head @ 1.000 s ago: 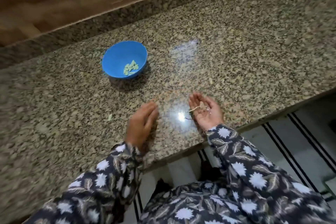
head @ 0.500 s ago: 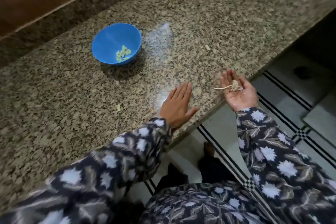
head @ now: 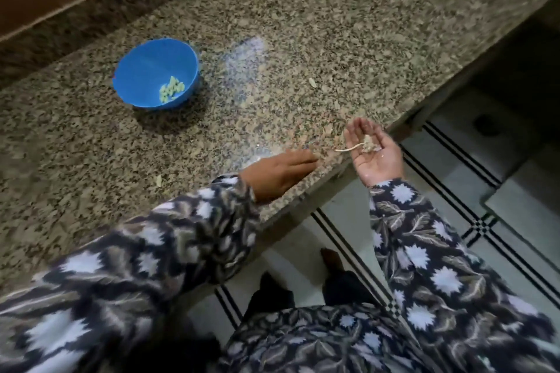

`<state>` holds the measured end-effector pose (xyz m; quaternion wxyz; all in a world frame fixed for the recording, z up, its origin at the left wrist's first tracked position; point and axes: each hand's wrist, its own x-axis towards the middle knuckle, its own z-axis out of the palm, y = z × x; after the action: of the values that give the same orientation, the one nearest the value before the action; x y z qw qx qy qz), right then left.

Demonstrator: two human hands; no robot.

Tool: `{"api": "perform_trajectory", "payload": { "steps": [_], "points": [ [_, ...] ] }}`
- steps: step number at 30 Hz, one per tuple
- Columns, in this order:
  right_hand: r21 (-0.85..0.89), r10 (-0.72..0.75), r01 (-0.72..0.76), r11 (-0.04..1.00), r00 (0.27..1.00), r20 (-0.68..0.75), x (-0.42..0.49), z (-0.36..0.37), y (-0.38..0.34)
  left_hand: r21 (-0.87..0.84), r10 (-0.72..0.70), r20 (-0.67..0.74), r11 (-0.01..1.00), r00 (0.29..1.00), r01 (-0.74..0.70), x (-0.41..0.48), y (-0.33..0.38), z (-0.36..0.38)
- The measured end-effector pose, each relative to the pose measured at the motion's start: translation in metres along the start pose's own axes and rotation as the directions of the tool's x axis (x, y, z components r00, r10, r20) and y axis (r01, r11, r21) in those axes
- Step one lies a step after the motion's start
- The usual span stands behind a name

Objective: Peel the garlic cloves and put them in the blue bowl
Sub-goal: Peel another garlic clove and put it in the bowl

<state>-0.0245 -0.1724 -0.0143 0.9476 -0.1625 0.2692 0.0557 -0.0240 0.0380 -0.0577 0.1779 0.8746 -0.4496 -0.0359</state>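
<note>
Garlic cloves (head: 171,91), pale green-white and peeled, lie in a small heap at the bottom of a round blue plastic bowl (head: 142,70). That bowl stands on a speckled brown-and-grey granite counter (head: 333,24), toward its far edge and well apart from both hands. The left hand (head: 277,174) lies palm down and flat on the counter just inside the near edge, its fingers stretched out together and holding nothing. The right hand (head: 374,151) is turned palm up at the near edge of the counter, partly over it and partly over the floor, its fingers loosely spread and slightly cupped. In its palm rests a small clump of papery garlic skins with a thin dry stem (head: 362,146) that sticks out toward the left hand; the fingers are not closed around it. A few stray scraps of garlic skin (head: 312,82) lie on the counter, one between the bowl and the right hand and another (head: 158,180) just beside the left sleeve. Both arms wear dark sleeves (head: 430,266) printed with white flowers and leaves. Below the counter's near edge is a pale tiled floor with black stripes (head: 491,230).
</note>
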Motion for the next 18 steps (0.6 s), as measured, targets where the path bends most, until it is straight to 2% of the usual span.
{"api": "perform_trajectory", "payload": {
  "steps": [2,5,9,10,11,13,14,17,18],
  "points": [
    [-0.064,0.094,-0.092,0.994,0.995,0.030,0.006,0.011,0.008,0.018,-0.059,-0.018,0.998,0.998,0.059,-0.038,0.010,-0.005],
    [-0.145,0.239,-0.229,0.963,0.969,0.058,0.012,0.022,0.019,0.091,-0.189,-0.122,0.975,0.974,0.201,-0.082,0.024,-0.001],
    [-0.269,0.415,-0.390,0.880,0.909,0.040,0.018,0.032,0.041,0.136,-0.406,-0.248,0.884,0.879,0.447,-0.118,0.040,0.002],
    [-0.298,0.457,-0.428,0.853,0.889,0.031,0.019,0.033,0.049,0.142,-0.480,-0.264,0.838,0.837,0.526,-0.122,0.048,-0.001],
    [-0.326,0.501,-0.466,0.822,0.865,0.027,0.021,0.034,0.057,0.106,-0.599,-0.263,0.761,0.756,0.640,-0.125,0.056,-0.004],
    [-0.369,0.586,-0.542,0.755,0.811,0.007,0.021,0.037,0.075,0.013,-0.848,-0.243,0.482,0.470,0.876,-0.125,0.071,-0.012],
    [-0.397,0.621,-0.573,0.717,0.784,-0.008,0.019,0.039,0.088,-0.015,-0.910,-0.220,0.363,0.351,0.932,-0.128,0.076,-0.015],
    [-0.475,0.706,-0.637,0.607,0.706,-0.045,0.002,0.043,0.132,-0.071,-0.966,-0.221,0.151,0.132,0.986,-0.137,0.082,-0.022],
    [-0.498,0.735,-0.657,0.566,0.676,-0.058,-0.006,0.044,0.147,-0.148,-0.974,-0.227,0.052,0.018,0.988,-0.143,0.083,-0.024]
  ]
}}
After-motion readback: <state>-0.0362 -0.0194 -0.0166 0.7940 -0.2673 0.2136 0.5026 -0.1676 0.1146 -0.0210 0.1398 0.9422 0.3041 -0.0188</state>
